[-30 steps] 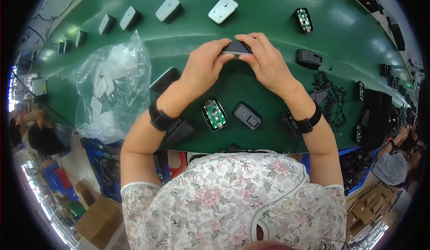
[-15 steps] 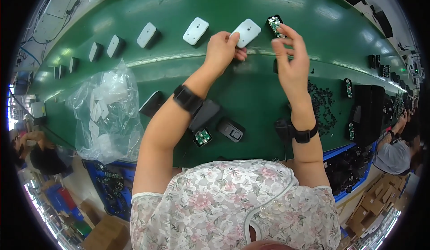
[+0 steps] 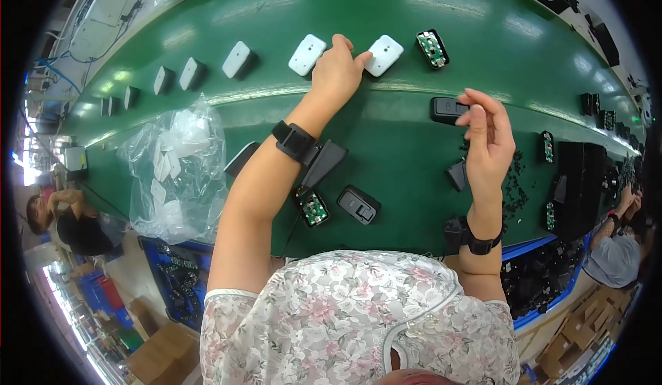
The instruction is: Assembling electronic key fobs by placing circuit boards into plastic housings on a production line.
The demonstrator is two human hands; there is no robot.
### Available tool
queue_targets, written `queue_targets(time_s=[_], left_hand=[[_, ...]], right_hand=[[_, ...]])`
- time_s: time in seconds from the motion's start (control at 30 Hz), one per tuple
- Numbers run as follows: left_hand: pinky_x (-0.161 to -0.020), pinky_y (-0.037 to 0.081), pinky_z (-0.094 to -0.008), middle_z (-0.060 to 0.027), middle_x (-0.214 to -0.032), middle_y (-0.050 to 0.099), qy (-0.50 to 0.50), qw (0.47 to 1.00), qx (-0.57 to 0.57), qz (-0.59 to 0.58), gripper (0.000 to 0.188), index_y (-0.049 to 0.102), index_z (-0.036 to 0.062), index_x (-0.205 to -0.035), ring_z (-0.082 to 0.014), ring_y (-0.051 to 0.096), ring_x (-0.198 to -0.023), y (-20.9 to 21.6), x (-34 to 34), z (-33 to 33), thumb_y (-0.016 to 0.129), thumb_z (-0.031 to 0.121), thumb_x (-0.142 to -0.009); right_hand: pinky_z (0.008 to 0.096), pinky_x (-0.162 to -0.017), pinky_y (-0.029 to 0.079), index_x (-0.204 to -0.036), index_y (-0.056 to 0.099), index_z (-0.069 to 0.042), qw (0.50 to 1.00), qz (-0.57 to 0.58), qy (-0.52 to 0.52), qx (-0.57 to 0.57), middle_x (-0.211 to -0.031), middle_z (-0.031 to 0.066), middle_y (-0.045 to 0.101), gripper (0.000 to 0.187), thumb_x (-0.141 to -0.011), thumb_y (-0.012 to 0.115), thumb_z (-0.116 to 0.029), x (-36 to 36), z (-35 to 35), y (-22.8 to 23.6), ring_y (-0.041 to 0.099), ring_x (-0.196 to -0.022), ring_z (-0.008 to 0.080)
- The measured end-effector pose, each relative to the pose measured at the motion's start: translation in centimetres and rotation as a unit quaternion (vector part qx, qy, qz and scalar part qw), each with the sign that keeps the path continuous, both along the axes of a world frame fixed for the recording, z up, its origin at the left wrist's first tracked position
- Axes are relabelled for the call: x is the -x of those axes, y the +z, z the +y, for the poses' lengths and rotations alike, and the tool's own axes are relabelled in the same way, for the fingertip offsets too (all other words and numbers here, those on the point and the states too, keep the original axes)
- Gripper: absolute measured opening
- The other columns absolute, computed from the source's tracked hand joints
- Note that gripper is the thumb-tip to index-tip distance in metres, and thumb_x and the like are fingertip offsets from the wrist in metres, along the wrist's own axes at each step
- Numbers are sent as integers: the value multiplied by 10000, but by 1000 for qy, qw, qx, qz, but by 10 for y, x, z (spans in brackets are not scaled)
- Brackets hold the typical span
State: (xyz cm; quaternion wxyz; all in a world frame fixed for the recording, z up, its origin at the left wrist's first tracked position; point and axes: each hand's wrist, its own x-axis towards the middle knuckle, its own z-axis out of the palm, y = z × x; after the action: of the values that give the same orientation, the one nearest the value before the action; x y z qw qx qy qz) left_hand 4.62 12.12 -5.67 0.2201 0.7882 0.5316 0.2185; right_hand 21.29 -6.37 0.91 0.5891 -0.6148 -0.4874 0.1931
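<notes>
My left hand (image 3: 338, 70) reaches far out over the green conveyor belt (image 3: 386, 143). Its fingertips rest on the edge of a white rectangular casing (image 3: 385, 55), with another white casing (image 3: 307, 54) just to its left. My right hand (image 3: 485, 136) hovers closer to me, fingers loosely curled and apart, holding nothing I can see. It is next to a black casing (image 3: 448, 110) lying on the belt. A bare green circuit board in a black frame (image 3: 432, 48) lies right of the white casing.
More white casings (image 3: 236, 59) run off to the left along the belt. A clear plastic bag of white parts (image 3: 176, 171) sits at my left. A circuit board (image 3: 314, 208) and black casing (image 3: 358, 205) lie near me. Black parts fill trays (image 3: 576, 192) at right. Other people work at both sides.
My left hand has set the white casing down on the belt, fingertips still on it. My right hand has drawn back toward me, leaving the circuit board on the belt.
</notes>
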Motion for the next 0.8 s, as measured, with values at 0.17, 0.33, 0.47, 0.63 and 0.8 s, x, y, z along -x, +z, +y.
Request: queue_targets(time_s=[0.17, 0.33, 0.47, 0.63, 0.8], left_hand=[[-630, 469, -377, -86, -759, 603, -4, 965, -261, 13, 575, 532, -27, -1088, -250, 575, -693, 28, 37, -13, 725, 409, -767], [-799, 451, -421, -173, -1073, 555, 32, 964, -236, 116, 652, 549, -10, -1144, -342, 500, -980, 0, 76, 12, 759, 422, -704], [-810, 450, -420, -161, -1044, 574, -27, 970, -233, 61, 513, 581, -2, -1069, -343, 506, -954, -3, 74, 13, 770, 320, -716], [-697, 502, -382, -162, -948, 604, -117, 978, -136, -104, 478, 557, -12, -1092, -310, 600, -838, 43, 53, -47, 782, 181, -716], [-653, 511, -341, -154, -988, 591, -180, 970, -14, -165, 483, 539, 6, -1121, -291, 613, -824, 79, 42, -100, 779, 85, -709]], right_hand=[[171, -622, 394, -1130, 595, -4, 1000, -24, -13, -6, -988, 48, 620, 218, -979, 483, -114, -5, -15, -1, 480, -685, 45], [179, -644, 409, -1120, 596, 8, 999, -15, 26, 19, -980, 48, 614, 212, -971, 500, -108, 9, -8, -3, 480, -692, 50], [197, -679, 433, -1134, 592, 0, 996, -28, 65, 47, -1011, 54, 596, 223, -952, 529, -112, 20, -3, -1, 512, -754, 73], [233, -766, 472, -1294, 498, -32, 991, 3, 95, 91, -1210, 85, 543, 401, -917, 584, -138, 36, 14, 1, 553, -987, 131], [268, -850, 463, -1346, 458, -46, 972, 115, 177, 106, -1207, 89, 553, 502, -890, 637, -153, 44, 16, 3, 545, -1056, 156]])
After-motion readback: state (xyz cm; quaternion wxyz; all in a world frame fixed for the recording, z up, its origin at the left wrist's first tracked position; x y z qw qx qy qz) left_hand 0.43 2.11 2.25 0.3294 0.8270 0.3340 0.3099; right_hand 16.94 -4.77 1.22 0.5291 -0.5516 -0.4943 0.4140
